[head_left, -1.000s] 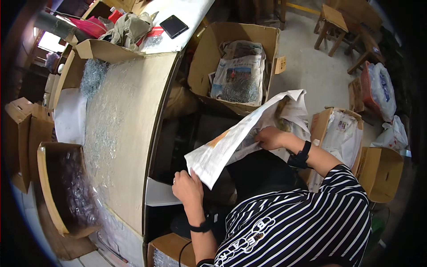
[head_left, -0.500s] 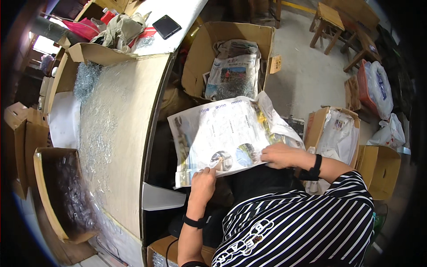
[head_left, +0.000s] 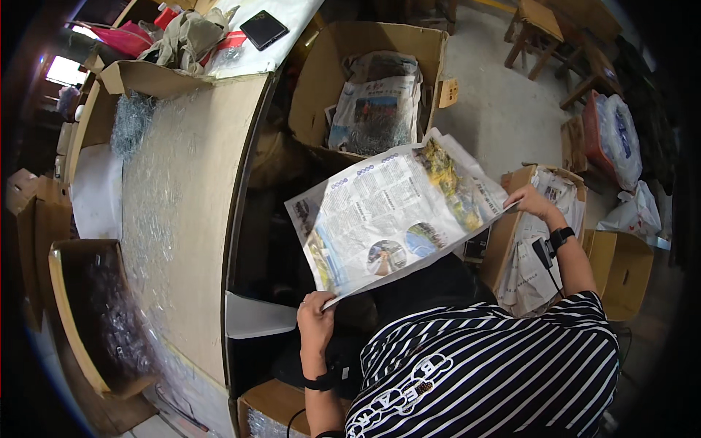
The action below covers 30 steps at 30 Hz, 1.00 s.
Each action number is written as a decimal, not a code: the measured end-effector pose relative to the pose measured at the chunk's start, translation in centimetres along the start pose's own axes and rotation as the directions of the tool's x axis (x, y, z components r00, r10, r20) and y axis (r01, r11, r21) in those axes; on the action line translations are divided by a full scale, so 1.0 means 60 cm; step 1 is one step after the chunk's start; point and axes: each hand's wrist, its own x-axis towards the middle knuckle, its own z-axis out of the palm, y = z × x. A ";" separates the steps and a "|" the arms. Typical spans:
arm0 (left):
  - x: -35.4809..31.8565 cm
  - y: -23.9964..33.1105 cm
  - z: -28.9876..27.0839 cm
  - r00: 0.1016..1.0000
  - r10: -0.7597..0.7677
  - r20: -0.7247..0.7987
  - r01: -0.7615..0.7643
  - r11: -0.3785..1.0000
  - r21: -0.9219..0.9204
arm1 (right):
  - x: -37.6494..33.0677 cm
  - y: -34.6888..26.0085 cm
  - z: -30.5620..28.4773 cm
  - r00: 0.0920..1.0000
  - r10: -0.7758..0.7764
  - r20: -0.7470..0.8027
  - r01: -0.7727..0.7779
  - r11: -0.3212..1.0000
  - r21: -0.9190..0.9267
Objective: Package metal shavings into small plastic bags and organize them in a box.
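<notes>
A newspaper sheet (head_left: pixel 387 212), printed with text and coloured photos, is stretched out flat over my lap and tilts up toward the right. My left hand (head_left: pixel 315 318) pinches its near left corner. At its right corner my right hand (head_left: pixel 531 202) grips the edge between thumb and fingers. Past the sheet's far edge stands a cardboard box (head_left: pixel 310 102) holding folded newspapers (head_left: pixel 376 109), with small clear pieces lying on top of them.
On the left a worktable (head_left: pixel 197 175) carries many small clear plastic pieces and a black phone (head_left: pixel 263 31). A cardboard box (head_left: pixel 66 314) of clear parts sits at its outer side. To my right are an open box (head_left: pixel 504 241) with newspapers, another box (head_left: pixel 621 270), and wooden stools (head_left: pixel 537 28).
My right hand has moved right to the sheet's corner, and my left hand has shifted left and down. The newspaper sheet is pulled wider and straighter, its crumpled right side now spread.
</notes>
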 end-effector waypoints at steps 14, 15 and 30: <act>-0.062 -0.042 0.057 0.887 -0.448 -0.114 0.281 0.718 -0.637 | 0.055 0.053 0.045 0.932 0.357 -0.072 -0.206 0.680 0.703; -0.066 -0.050 0.060 0.897 -0.411 -0.161 0.266 0.794 -0.547 | 0.063 0.057 0.053 0.916 0.378 -0.135 -0.202 0.724 0.660; -0.036 0.036 0.031 0.963 -0.017 -0.270 0.120 0.922 0.368 | 0.090 0.076 0.088 0.887 0.213 -0.410 -0.083 0.946 0.313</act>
